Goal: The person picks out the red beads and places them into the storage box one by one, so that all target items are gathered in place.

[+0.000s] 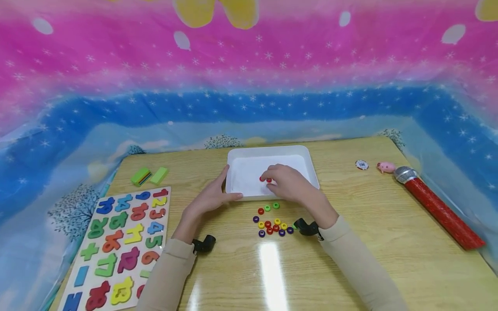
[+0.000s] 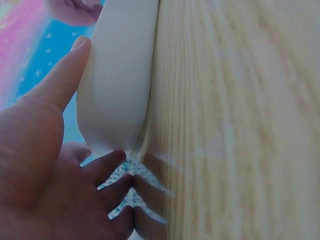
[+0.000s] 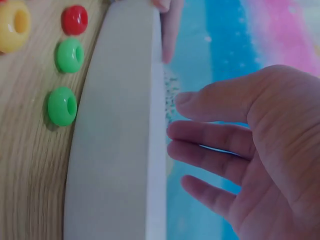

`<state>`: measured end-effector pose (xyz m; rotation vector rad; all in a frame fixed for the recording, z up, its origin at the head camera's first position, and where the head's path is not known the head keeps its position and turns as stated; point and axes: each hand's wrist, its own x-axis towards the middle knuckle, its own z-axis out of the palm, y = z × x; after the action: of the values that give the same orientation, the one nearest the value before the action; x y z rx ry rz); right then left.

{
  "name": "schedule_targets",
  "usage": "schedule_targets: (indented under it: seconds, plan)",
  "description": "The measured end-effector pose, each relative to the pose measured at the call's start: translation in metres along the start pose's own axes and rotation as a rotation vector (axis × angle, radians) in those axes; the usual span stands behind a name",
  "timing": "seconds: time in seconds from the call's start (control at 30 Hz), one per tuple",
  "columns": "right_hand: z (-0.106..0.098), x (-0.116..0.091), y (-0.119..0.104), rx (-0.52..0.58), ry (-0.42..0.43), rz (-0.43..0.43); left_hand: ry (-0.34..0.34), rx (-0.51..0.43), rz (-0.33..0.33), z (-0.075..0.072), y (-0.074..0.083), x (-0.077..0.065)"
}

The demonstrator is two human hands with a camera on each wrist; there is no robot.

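Note:
A shallow white tray [image 1: 249, 152] stands on the table. My left hand [image 1: 210, 196] holds its near left corner, thumb on the front rim and fingers along the left side; the left wrist view shows them against the outer wall [image 2: 120, 65]. Over the tray is my right hand [image 1: 285, 181], fingers bent loosely downward. Two red beads [image 1: 269, 180] show by its fingertips; whether it touches them is hidden. In the right wrist view no bead shows between thumb [image 3: 215, 100] and fingers. Several red, yellow, purple and green beads [image 1: 277, 221] lie before the tray.
On the left lies a number puzzle board [image 1: 167, 216], with green blocks [image 1: 158, 176] behind it. A poker chip [image 1: 362, 164], a pink pig figure [image 1: 386, 167] and a red microphone [image 1: 443, 209] lie on the right. A patterned cloth [image 1: 249, 103] surrounds the table's back and sides.

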<state>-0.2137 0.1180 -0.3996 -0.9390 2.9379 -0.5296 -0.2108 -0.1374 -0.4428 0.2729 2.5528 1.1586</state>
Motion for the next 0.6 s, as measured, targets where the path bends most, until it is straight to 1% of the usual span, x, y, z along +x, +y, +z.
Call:
schedule_targets:
  seconds: [0.07,0.17,0.27,0.37,0.43,0.6]
  plan:
    - [-0.004,-0.008,-0.005,-0.007,-0.011,-0.023,0.001,0.003,0.003,0.0,-0.001,0.0]
    - [-0.006,-0.021,-0.013,-0.047,-0.016,-0.074,0.0,0.001,0.003,0.0,-0.001,0.0]
    - [-0.004,-0.032,-0.023,-0.093,-0.022,-0.149,-0.001,-0.007,0.008,-0.001,-0.001,0.0]
    - [0.0,-0.038,-0.032,-0.146,-0.037,-0.201,0.003,-0.027,0.015,-0.001,-0.001,0.0]
    - [0.005,-0.04,-0.038,-0.165,-0.055,-0.201,0.003,-0.028,0.022,-0.001,0.0,0.0]
    - [0.02,-0.041,-0.047,-0.201,-0.109,-0.14,-0.004,-0.022,0.023,-0.001,0.0,-0.001]
